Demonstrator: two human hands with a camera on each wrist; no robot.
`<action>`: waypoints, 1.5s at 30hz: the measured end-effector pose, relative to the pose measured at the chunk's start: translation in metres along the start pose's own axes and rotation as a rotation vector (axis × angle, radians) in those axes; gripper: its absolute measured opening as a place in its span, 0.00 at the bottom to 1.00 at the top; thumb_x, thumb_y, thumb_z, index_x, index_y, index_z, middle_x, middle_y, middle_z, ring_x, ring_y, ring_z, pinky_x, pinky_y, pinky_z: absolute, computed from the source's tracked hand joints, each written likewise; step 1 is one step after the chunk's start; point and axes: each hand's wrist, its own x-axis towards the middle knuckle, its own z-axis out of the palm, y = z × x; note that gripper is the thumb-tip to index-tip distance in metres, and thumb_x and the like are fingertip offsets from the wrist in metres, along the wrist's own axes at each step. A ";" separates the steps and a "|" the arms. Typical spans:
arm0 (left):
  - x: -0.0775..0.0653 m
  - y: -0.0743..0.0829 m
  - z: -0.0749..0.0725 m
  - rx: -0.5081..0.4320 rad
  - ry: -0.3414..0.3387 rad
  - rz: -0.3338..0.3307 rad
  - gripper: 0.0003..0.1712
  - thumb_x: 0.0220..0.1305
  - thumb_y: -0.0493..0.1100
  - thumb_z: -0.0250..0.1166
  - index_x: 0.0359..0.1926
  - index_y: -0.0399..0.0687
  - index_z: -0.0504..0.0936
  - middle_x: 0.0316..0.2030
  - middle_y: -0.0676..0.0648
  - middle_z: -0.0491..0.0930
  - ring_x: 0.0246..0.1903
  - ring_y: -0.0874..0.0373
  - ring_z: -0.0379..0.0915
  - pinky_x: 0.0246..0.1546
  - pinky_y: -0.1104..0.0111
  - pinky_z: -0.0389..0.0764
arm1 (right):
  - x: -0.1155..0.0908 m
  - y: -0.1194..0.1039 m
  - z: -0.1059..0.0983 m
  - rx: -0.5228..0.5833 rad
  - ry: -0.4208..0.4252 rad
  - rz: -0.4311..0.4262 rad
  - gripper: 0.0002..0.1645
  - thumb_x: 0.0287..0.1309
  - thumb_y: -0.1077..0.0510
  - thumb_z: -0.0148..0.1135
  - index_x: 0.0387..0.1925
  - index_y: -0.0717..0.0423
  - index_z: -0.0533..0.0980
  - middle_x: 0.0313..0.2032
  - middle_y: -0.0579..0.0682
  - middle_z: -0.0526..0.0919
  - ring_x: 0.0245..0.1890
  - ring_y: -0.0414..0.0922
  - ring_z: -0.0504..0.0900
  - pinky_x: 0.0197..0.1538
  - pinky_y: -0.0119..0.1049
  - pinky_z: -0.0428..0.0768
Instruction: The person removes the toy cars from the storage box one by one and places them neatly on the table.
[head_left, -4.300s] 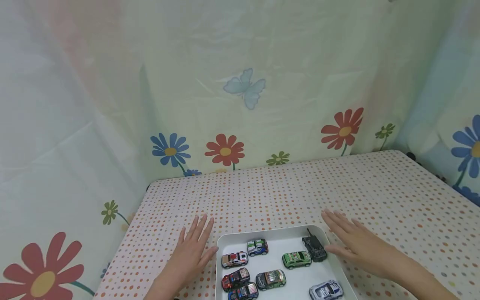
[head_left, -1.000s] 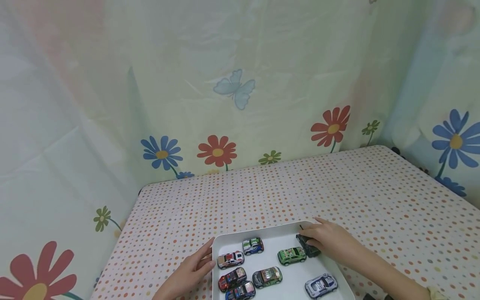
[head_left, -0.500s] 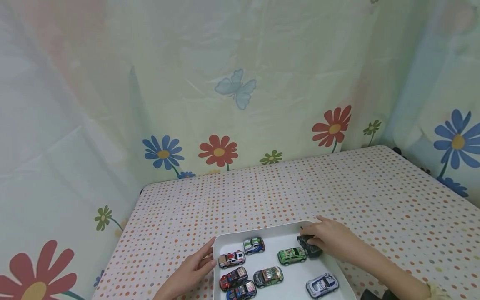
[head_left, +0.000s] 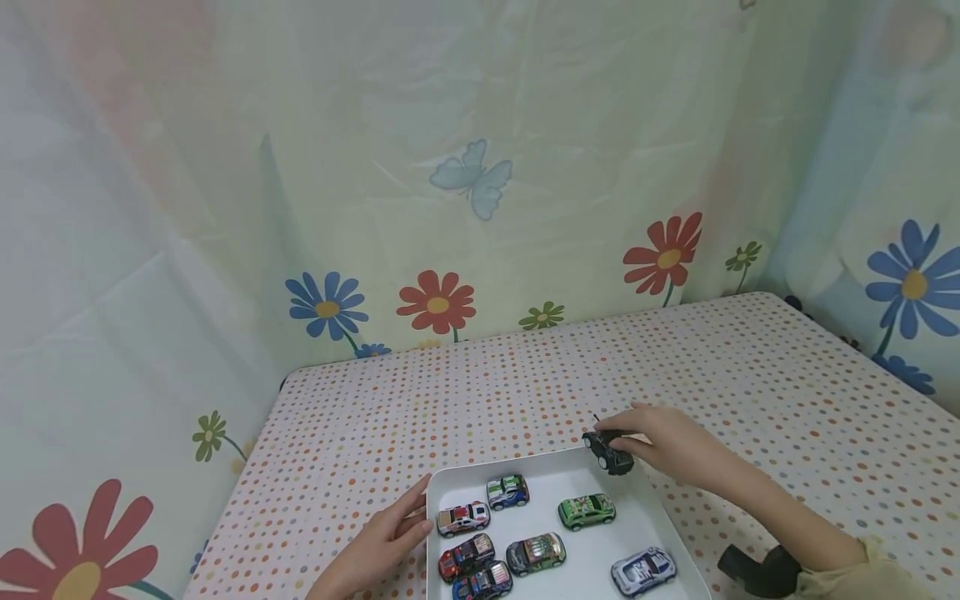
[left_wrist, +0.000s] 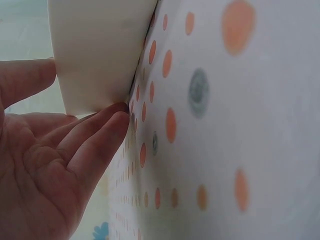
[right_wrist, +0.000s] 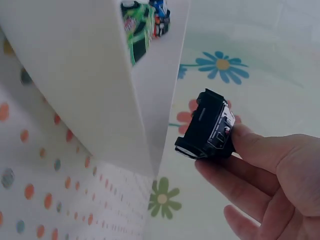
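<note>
My right hand (head_left: 671, 442) pinches a small black toy tank (head_left: 609, 454) with a thin barrel, above the tray's far right corner. In the right wrist view the toy tank (right_wrist: 205, 127) is tilted between thumb and fingers, clear of the tray wall. My left hand (head_left: 378, 537) rests against the left side of the white tray (head_left: 525, 464). In the left wrist view its fairly straight fingers (left_wrist: 102, 137) touch the tray's outer wall near a corner, the thumb at the rim. A green toy car (head_left: 587, 511) sits in the tray, nearest the tank.
Several other toy cars lie in the tray, among them a silver one (head_left: 643, 572), a white-and-green one (head_left: 507, 492) and a dark green one (head_left: 536, 553). A dotted cloth covers the table (head_left: 465, 408). A flowered curtain (head_left: 570, 233) hangs behind it.
My right hand has lifted the toy tank from the tray's far right corner, up and slightly away from me. The left hand has stayed at the tray's side.
</note>
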 end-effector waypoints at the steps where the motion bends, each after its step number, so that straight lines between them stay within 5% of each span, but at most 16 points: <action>1: 0.000 0.000 0.000 0.003 -0.001 0.006 0.37 0.70 0.46 0.55 0.70 0.33 0.50 0.60 0.27 0.62 0.57 0.38 0.65 0.52 0.62 0.74 | 0.003 0.002 -0.002 -0.004 0.016 0.003 0.16 0.54 0.60 0.66 0.46 0.56 0.81 0.41 0.51 0.83 0.45 0.55 0.79 0.47 0.52 0.78; 14: 0.000 0.002 0.001 0.010 -0.009 -0.003 0.37 0.70 0.45 0.54 0.70 0.32 0.49 0.60 0.26 0.62 0.56 0.37 0.65 0.52 0.60 0.74 | 0.018 0.054 0.004 0.064 0.120 0.047 0.17 0.56 0.65 0.63 0.48 0.67 0.78 0.46 0.62 0.80 0.45 0.59 0.79 0.45 0.51 0.80; 23: 0.000 0.001 -0.001 -0.008 -0.020 -0.014 0.36 0.71 0.45 0.53 0.71 0.34 0.49 0.60 0.27 0.62 0.57 0.38 0.65 0.53 0.59 0.74 | 0.023 0.077 0.015 0.064 0.112 0.113 0.17 0.55 0.67 0.63 0.48 0.68 0.78 0.46 0.65 0.79 0.44 0.60 0.79 0.44 0.51 0.80; 35: 0.000 0.000 0.001 -0.002 -0.013 -0.012 0.36 0.71 0.43 0.53 0.70 0.33 0.48 0.60 0.25 0.61 0.56 0.36 0.65 0.52 0.58 0.74 | 0.023 0.089 0.029 0.036 0.107 0.161 0.16 0.53 0.67 0.64 0.46 0.65 0.79 0.45 0.64 0.80 0.44 0.60 0.79 0.44 0.52 0.80; 45: 0.000 0.001 0.001 -0.016 -0.014 -0.022 0.35 0.71 0.42 0.52 0.70 0.32 0.48 0.60 0.26 0.62 0.57 0.37 0.65 0.52 0.58 0.74 | 0.023 0.074 0.027 -0.054 0.048 0.200 0.15 0.55 0.62 0.65 0.45 0.64 0.79 0.44 0.63 0.80 0.47 0.62 0.76 0.48 0.57 0.75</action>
